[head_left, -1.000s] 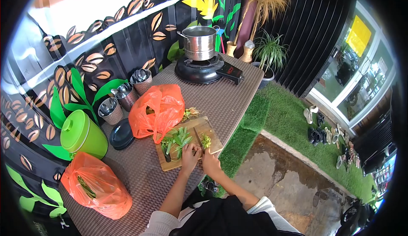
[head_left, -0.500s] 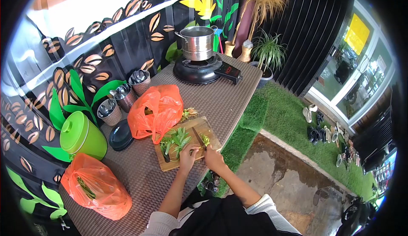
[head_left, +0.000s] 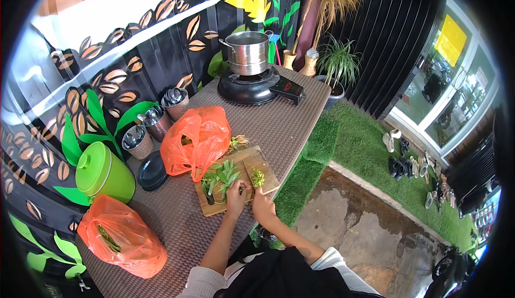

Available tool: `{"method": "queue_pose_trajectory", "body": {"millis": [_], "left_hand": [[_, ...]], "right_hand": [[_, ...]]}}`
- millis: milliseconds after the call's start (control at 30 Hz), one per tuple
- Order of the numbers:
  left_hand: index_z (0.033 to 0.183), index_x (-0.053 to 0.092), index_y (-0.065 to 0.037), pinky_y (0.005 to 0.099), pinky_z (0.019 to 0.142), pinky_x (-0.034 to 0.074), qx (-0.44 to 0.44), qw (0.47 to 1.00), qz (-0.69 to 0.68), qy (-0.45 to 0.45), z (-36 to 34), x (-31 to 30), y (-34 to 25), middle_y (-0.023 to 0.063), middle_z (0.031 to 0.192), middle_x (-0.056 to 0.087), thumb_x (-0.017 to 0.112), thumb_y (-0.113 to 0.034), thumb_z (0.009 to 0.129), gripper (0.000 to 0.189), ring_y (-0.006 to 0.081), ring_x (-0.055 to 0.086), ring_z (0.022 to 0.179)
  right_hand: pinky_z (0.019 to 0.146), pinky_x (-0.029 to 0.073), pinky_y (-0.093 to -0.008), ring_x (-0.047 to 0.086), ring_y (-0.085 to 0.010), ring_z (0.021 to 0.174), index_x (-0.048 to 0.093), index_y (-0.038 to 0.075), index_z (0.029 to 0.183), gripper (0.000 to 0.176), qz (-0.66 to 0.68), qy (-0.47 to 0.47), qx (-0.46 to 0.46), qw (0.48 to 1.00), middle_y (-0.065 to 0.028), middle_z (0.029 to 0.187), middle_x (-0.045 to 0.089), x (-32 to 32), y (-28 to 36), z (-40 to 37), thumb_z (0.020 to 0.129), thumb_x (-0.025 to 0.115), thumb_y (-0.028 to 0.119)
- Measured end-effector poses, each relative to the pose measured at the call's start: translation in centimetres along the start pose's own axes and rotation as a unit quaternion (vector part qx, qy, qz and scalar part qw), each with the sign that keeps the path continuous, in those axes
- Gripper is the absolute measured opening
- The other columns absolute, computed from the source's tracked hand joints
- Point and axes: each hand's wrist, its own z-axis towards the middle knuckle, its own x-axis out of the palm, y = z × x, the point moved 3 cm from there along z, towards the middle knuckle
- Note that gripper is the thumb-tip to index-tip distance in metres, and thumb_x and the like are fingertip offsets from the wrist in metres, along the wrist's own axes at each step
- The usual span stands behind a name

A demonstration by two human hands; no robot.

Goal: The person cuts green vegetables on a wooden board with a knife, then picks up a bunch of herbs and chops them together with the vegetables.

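R hand (head_left: 264,207) w/ knife (head_left: 250,173) — L hand (head_left: 236,197) by leafy greens (head_left: 221,177)

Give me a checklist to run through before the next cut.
1. Knife in the right hand: ok.
2. Left hand's fingertips out of the blade's path: cannot tell, they are close and partly hidden.
3. Chopped bits apart from the leaves: ok, blade between them.
4. Near bag off the board: not ok, its lower end reaches the board's edge.
5. Pot on the stove: ok.
6. Flame off: cannot tell.
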Motion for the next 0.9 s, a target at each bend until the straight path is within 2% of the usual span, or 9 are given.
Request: {"method": "queue_pose_trajectory", "body": {"millis": [67,133,267,367,433,533,667,733,900], "left_hand": [[0.086,0.054,0.001,0.0333,0.068,0.048,0.003,1.0,0.02,-0.002,0.0,-0.1,-0.4,0.0116,0.082,0.061,0.067,0.006,0.075,0.017,0.0233,0.061,0.076],[0.086,0.054,0.001,0.0336,0.068,0.048,0.0,1.0,0.019,-0.007,-0.2,0.0,0.1,0.0118,0.082,0.06,0.067,0.005,0.075,0.018,0.0238,0.061,0.076],[0.087,0.054,0.001,0.0343,0.068,0.048,0.01,0.999,0.029,-0.021,-0.3,0.2,0.4,0.0125,0.083,0.058,0.068,0.004,0.075,0.019,0.0252,0.061,0.076],[0.088,0.054,0.0,0.035,0.068,0.048,-0.016,1.0,-0.001,-0.019,-0.2,0.2,0.9,0.0128,0.085,0.058,0.069,0.003,0.075,0.02,0.026,0.061,0.075],[0.089,0.054,0.0,0.0351,0.068,0.049,-0.003,1.0,0.009,-0.019,-0.2,0.1,1.0,0.0127,0.085,0.058,0.069,0.003,0.075,0.02,0.026,0.062,0.076],[0.089,0.054,0.0,0.035,0.069,0.049,-0.001,1.0,0.023,-0.016,-0.2,-0.1,0.7,0.0124,0.085,0.058,0.069,0.002,0.075,0.02,0.0257,0.063,0.076],[0.088,0.054,0.0,0.0339,0.07,0.05,-0.018,1.0,-0.002,-0.022,-0.4,0.1,0.3,0.0119,0.086,0.059,0.069,0.0,0.076,0.02,0.0246,0.064,0.079],[0.088,0.055,0.0,0.0336,0.069,0.05,-0.003,1.0,0.014,-0.026,-0.5,-0.2,0.0,0.0116,0.086,0.059,0.069,0.0,0.076,0.019,0.0245,0.064,0.079],[0.088,0.056,-0.001,0.0337,0.068,0.05,0.014,0.999,0.021,-0.029,-0.5,-0.1,0.1,0.0113,0.087,0.06,0.068,0.0,0.077,0.016,0.0242,0.065,0.078]], "right_hand": [[0.065,0.054,-0.0491,0.066,-0.0421,0.075,0.038,-0.003,0.106,0.026,0.01,-0.013,0.007,1.0,-0.0285,0.081,0.063,0.1,-0.1,0.4,0.085,0.049,0.007],[0.066,0.055,-0.0434,0.067,-0.0372,0.079,0.039,-0.002,0.106,0.03,-0.048,-0.036,-0.04,0.997,-0.025,0.084,0.065,-0.5,0.2,1.1,0.083,0.056,0.007],[0.069,0.055,-0.0435,0.067,-0.0379,0.081,0.039,-0.002,0.106,0.03,-0.049,-0.017,-0.05,0.997,-0.0244,0.085,0.065,-1.2,0.0,1.2,0.083,0.056,0.007],[0.066,0.054,-0.0477,0.065,-0.0427,0.078,0.038,-0.003,0.11,0.03,-0.024,0.011,-0.049,0.998,-0.0296,0.086,0.063,-1.0,0.4,0.1,0.086,0.051,0.009],[0.07,0.053,-0.0493,0.064,-0.0435,0.082,0.038,-0.004,0.111,0.032,-0.005,0.006,0.007,1.0,-0.03,0.088,0.063,-0.1,0.5,0.3,0.086,0.052,0.01],[0.07,0.055,-0.0453,0.066,-0.0393,0.083,0.039,-0.001,0.107,0.027,-0.038,-0.014,-0.024,0.999,-0.026,0.087,0.065,-0.3,0.5,0.8,0.085,0.053,0.008],[0.07,0.054,-0.0453,0.066,-0.0393,0.083,0.038,0.0,0.108,0.025,-0.011,0.013,-0.024,1.0,-0.027,0.086,0.065,0.0,-0.3,1.5,0.087,0.05,0.007],[0.071,0.054,-0.0457,0.066,-0.0396,0.083,0.039,0.0,0.108,0.024,-0.007,0.001,0.005,1.0,-0.0273,0.085,0.064,0.1,0.0,0.4,0.087,0.049,0.006],[0.07,0.054,-0.0457,0.066,-0.0393,0.082,0.04,0.001,0.104,0.021,-0.007,-0.015,0.005,1.0,-0.0265,0.083,0.065,0.3,0.2,0.6,0.087,0.049,0.008]]}}
